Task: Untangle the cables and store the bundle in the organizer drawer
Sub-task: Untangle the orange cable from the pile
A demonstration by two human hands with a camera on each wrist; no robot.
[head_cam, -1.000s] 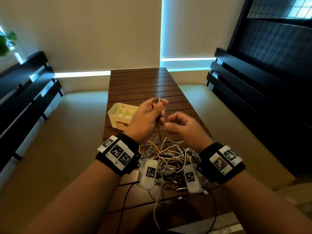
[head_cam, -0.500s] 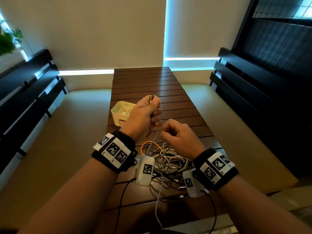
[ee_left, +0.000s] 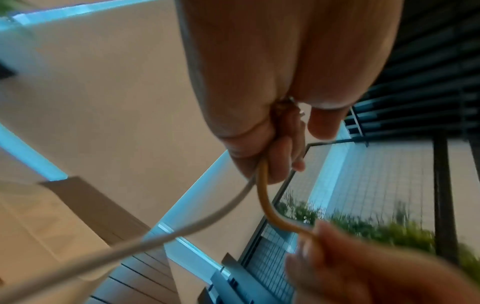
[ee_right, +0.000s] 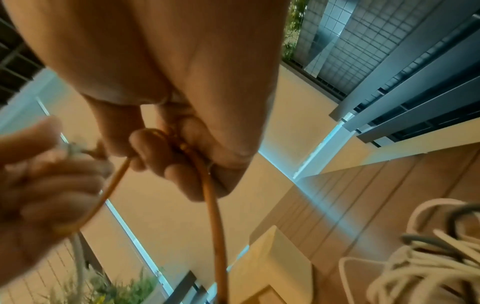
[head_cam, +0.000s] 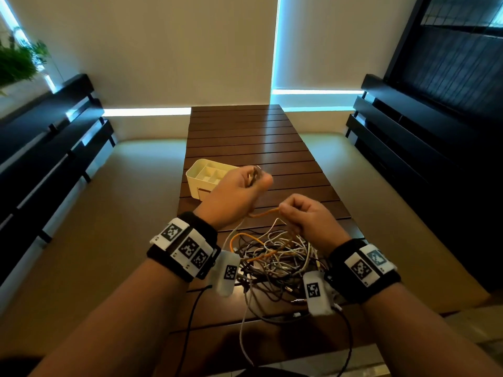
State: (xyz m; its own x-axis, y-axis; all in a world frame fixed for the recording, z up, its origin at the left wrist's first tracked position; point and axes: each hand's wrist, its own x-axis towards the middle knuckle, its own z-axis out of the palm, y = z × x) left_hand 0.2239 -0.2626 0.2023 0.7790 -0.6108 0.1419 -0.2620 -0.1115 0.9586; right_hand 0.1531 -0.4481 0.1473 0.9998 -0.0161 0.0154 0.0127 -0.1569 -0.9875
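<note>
Above the near end of one slatted, dark brown wooden table [head_cam: 253,137], two bare hands work a single orange cable [head_cam: 265,213], a round, smooth, rubbery cord. Each wrist wears one black band set with white square-patterned tags. Curled tight, the left hand [head_cam: 236,195] grips the orange cable's end, where a small metal plug pokes out past the thumb; a second, pale grey cord [ee_left: 182,232] runs through the same fist and sags away below. Level with it and just to its right, the right hand [head_cam: 309,214] pinches the orange cable between thumb and bent fingers [ee_right: 145,144], so a short span stretches from hand to hand. From that pinch the cable drops toward the one tangled heap of cables [head_cam: 277,257] lying on the table under both wrists: thin white, grey, black and orange cords looped over each other, too knotted to count. One cream plastic organizer [head_cam: 196,177], a rounded box with compartments open on top and a drawer front low on its near side, stands on the table just beyond the left hand.
</note>
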